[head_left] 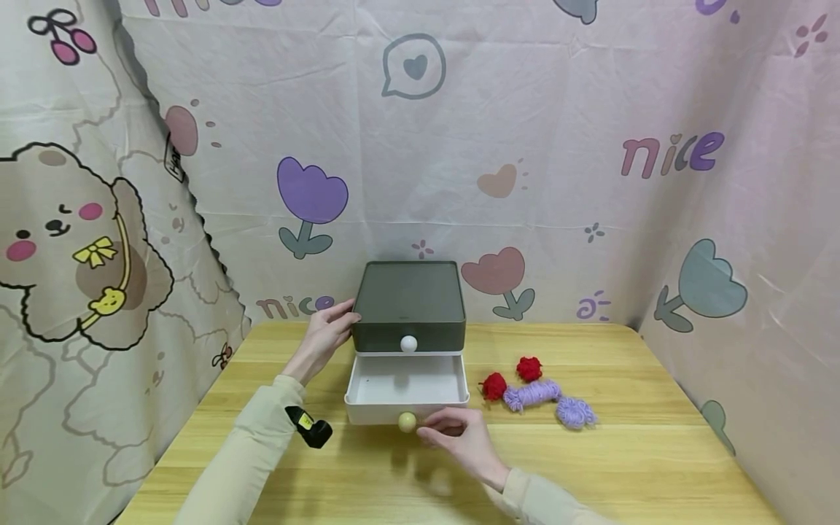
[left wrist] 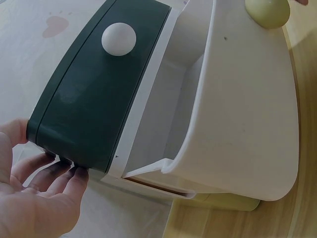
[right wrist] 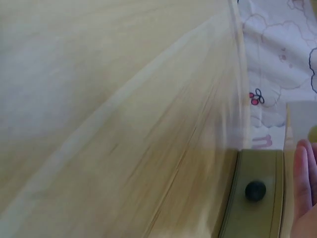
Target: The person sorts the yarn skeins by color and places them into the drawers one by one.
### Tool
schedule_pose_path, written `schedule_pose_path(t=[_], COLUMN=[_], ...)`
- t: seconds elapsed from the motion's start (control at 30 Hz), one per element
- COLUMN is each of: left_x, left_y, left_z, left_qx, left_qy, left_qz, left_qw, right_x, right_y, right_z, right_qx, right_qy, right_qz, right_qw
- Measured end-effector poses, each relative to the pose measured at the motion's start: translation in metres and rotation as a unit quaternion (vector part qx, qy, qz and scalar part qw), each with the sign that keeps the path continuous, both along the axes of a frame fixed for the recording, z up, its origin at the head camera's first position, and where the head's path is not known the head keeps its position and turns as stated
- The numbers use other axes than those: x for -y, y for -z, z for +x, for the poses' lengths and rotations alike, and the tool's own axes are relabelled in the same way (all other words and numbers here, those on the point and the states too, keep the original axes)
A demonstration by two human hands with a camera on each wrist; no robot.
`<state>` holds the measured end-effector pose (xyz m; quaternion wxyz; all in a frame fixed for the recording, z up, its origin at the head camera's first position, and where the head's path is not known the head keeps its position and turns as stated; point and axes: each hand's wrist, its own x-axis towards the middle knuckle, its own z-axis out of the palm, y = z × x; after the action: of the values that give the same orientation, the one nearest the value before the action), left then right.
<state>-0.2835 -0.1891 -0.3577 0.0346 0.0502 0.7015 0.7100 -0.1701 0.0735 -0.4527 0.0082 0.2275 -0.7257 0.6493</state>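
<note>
A small drawer cabinet has a dark green top drawer [head_left: 408,337] with a white knob [head_left: 409,343]. Below it, the white drawer [head_left: 407,379] is pulled out, and its inside shows bare. My left hand [head_left: 324,337] rests on the cabinet's left side; in the left wrist view its fingertips [left wrist: 79,173] press the dark green side, with the thumb at the top edge. Just right of the pale yellow knob [head_left: 407,422] on the white drawer is my right hand [head_left: 462,441], its bent fingers beside the knob and not around it. The right wrist view cuts off most of that hand.
Right of the cabinet lie two red yarn balls [head_left: 494,386], a lilac yarn bundle [head_left: 533,395] and a lilac yarn ball [head_left: 576,413]. In the right wrist view a lower drawer bears a dark knob [right wrist: 255,191]. Printed cloth [head_left: 420,146] hangs behind the wooden table [head_left: 590,481].
</note>
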Motion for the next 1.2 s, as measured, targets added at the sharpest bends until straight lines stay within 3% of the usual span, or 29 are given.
schedule_pose_path(t=[0.23,0.5,0.97,1.2], left_x=[0.001,0.002,0.000,0.001], left_y=[0.000,0.001,0.000,0.000], left_z=[-0.001,-0.001,0.000,0.001], left_qx=[0.000,-0.002,0.000,0.000], left_qy=[-0.002,0.001,-0.006,-0.002], left_qz=[-0.005,-0.010,0.001,-0.004], left_qw=[1.0000,1.0000,1.0000,1.0000], right_x=[-0.026,-0.064,-0.151,-0.205], right_y=[0.021,0.025,0.022,0.034], right_z=[-0.014,-0.023,-0.033,-0.041], right_qx=[-0.017,-0.052,-0.018,-0.070], right_qy=[-0.036,-0.078,-0.030,0.055], right_qz=[-0.036,-0.053,0.001,0.012], right_qw=[0.999,0.994,0.999,0.996])
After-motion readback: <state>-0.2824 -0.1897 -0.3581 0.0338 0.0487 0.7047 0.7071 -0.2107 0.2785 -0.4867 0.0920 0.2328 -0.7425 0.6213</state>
